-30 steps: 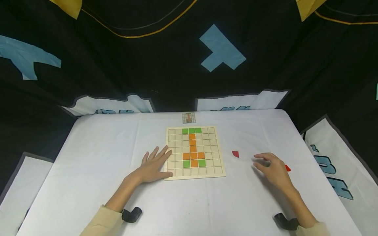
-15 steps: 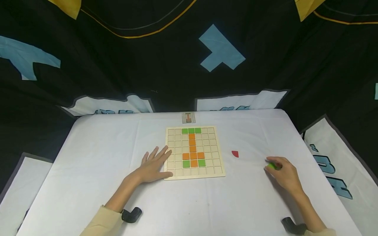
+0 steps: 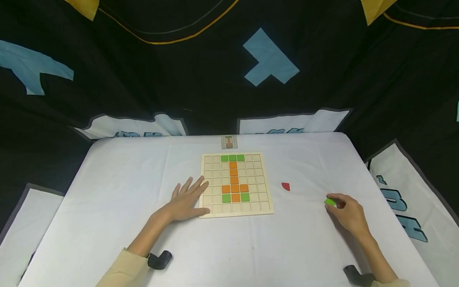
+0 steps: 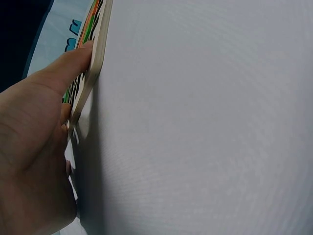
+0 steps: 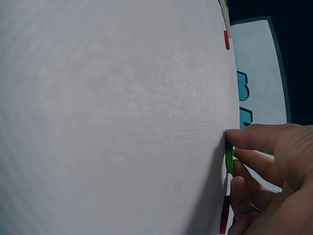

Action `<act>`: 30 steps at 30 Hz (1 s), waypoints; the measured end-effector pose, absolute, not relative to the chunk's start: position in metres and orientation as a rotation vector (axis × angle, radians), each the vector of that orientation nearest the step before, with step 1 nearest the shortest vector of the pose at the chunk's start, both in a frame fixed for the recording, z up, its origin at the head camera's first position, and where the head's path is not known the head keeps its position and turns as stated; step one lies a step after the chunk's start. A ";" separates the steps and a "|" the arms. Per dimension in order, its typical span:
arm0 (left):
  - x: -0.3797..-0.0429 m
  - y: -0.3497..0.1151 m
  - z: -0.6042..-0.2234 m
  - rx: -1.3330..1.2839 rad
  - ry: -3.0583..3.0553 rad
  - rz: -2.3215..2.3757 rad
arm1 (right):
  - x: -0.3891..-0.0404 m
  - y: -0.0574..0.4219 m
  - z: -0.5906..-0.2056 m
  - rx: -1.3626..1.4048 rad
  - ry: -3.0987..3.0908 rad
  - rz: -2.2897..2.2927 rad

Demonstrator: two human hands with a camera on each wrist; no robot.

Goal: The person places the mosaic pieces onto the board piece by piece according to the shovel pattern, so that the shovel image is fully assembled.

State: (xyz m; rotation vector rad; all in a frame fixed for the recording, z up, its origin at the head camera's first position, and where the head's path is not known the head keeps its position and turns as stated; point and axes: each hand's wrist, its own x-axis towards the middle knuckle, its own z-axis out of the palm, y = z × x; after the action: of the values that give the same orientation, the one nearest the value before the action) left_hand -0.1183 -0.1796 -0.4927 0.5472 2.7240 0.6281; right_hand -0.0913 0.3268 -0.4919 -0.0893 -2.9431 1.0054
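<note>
A square wooden grid board (image 3: 267, 199) lies mid-table, bearing green and orange square tiles. My left hand (image 3: 187, 203) rests on its left edge with spread, straight fingers; in the left wrist view the thumb (image 4: 73, 63) touches the board's rim (image 4: 98, 54). To the right, away from the board, my right hand (image 3: 348, 211) pinches a small green piece (image 3: 330, 202) between thumb and fingers. The right wrist view has this green piece (image 5: 229, 157) standing out thin and edge-on, at or just above the cloth. Beneath that hand lies a dark red piece (image 5: 224, 215), hidden in the head view.
A red quarter-round piece (image 3: 285, 186) lies between the board and my right hand. Behind the board is a small printed pattern card (image 3: 229, 142). White cloth (image 3: 251, 247) covers the table, and a dark curtain (image 3: 161, 87) hangs at the back.
My right hand has moved right and slightly toward me, and a green piece now shows in its fingers. It covers the far red piece seen earlier. The left hand stays put.
</note>
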 end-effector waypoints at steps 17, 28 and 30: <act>-0.117 -0.179 -0.497 0.532 2.720 0.622 | -0.103 0.296 -0.472 0.094 -2.917 1.106; -0.117 -0.179 -0.498 0.537 2.717 0.626 | -0.112 0.248 -0.469 0.222 -2.928 1.157; -0.116 -0.180 -0.498 0.541 2.721 0.629 | -0.113 0.239 -0.470 0.261 -2.918 1.175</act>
State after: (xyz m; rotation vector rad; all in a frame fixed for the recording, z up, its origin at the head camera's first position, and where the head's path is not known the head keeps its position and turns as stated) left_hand -0.1164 -0.1795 -0.4984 0.5414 2.7207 0.6286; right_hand -0.1128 0.2386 -0.4696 0.2612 -2.9183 1.1748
